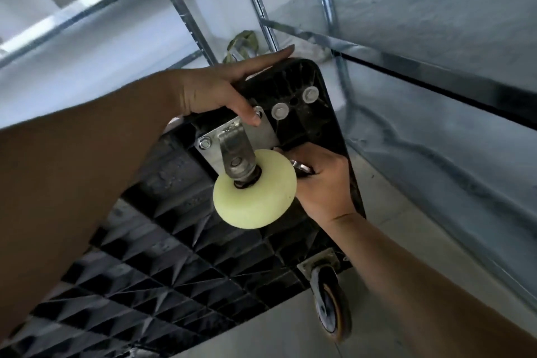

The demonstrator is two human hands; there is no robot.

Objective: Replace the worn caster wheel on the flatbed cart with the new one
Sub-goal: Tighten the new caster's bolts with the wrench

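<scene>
The left hand [215, 87] clamps the top edge of the tipped black ribbed plastic flatbed cart [162, 285] between fingers and thumb. The right hand [322, 183] curls round a shiny metal tool [300, 167] beside the pale yellow caster wheel [255, 200] mounted on the cart's underside.

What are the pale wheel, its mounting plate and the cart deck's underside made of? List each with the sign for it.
The pale wheel is probably hard nylon or a similar plastic: matte, creamy, one-piece, with no tread. The mounting plate looks like plated steel: bright silvery sheen, hex bolts at its corners. The cart deck looks like moulded black plastic: ribbed grid, dull gloss.
</scene>
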